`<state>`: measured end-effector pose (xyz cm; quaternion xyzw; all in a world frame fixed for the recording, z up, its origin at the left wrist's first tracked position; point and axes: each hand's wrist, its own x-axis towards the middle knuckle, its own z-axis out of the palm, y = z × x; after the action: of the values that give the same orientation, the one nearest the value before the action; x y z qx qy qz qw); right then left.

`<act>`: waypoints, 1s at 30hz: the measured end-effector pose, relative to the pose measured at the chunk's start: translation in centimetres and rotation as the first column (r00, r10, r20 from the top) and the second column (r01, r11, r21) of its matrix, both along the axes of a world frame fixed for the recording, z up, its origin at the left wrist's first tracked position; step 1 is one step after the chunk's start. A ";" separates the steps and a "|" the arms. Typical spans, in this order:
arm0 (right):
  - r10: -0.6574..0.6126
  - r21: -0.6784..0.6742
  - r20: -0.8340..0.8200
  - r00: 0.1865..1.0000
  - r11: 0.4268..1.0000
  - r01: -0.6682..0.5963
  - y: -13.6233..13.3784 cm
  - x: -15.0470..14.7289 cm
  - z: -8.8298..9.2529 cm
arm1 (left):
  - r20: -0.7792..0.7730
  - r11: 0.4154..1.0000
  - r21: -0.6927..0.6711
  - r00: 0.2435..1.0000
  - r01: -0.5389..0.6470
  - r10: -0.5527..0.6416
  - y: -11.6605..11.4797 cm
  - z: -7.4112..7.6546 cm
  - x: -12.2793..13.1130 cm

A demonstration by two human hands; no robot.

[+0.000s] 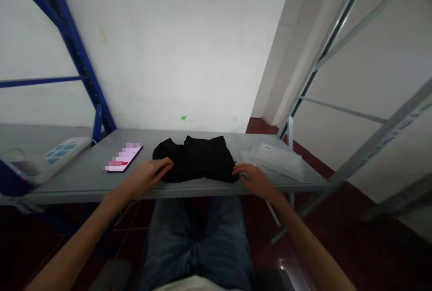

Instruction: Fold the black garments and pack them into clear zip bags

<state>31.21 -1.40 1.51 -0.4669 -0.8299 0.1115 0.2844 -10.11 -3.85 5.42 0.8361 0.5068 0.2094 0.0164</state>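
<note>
A black folded garment [202, 158] lies on the grey table in front of me, its left part bunched up and its far edge uneven. My left hand [152, 175] is at the garment's near left side, thumb and fingers closed on the cloth. At the near right corner, my right hand [252, 177] pinches the edge of the same garment. The fingertips of both hands are partly lost against the dark fabric. What kind of garment it is, I cannot tell.
Left of the garment lies a phone [125, 158] with a lit screen. A translucent plastic bag [278, 160] rests on the table [189, 187] at right. Farther left is a white power strip [65, 149]. Blue [79, 56] and grey [315, 63] rack posts flank the table, with a white wall behind.
</note>
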 end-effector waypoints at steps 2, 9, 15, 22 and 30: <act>-0.024 0.041 -0.039 0.999 0.999 0.026 0.7 0.1 0.5 | 0.012 0.984 0.123 0.991 -0.132 0.132 0.9 0.6 0.0; -0.126 0.068 -0.070 0.990 0.989 0.130 3.8 -1.2 0.5 | -0.244 0.969 0.176 0.945 -0.177 0.217 7.9 1.8 -1.0; -0.127 0.064 -0.090 0.988 0.989 0.133 4.4 -2.0 -1.2 | -0.140 0.977 0.025 0.967 -0.212 0.213 11.0 1.4 -1.4; -0.182 0.074 -0.081 0.980 0.979 0.188 4.9 -3.0 -1.0 | 0.099 0.873 -0.007 0.869 -0.487 0.485 12.5 2.1 -1.3; -0.135 0.164 -0.064 0.989 0.976 0.143 2.7 -6.6 0.1 | -0.032 0.878 0.238 0.900 -0.416 0.435 9.5 1.8 4.0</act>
<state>24.62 1.31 1.57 -0.4951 -0.7939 0.0332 0.3515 -6.08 5.61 7.23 0.7087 0.6512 0.2286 -0.1464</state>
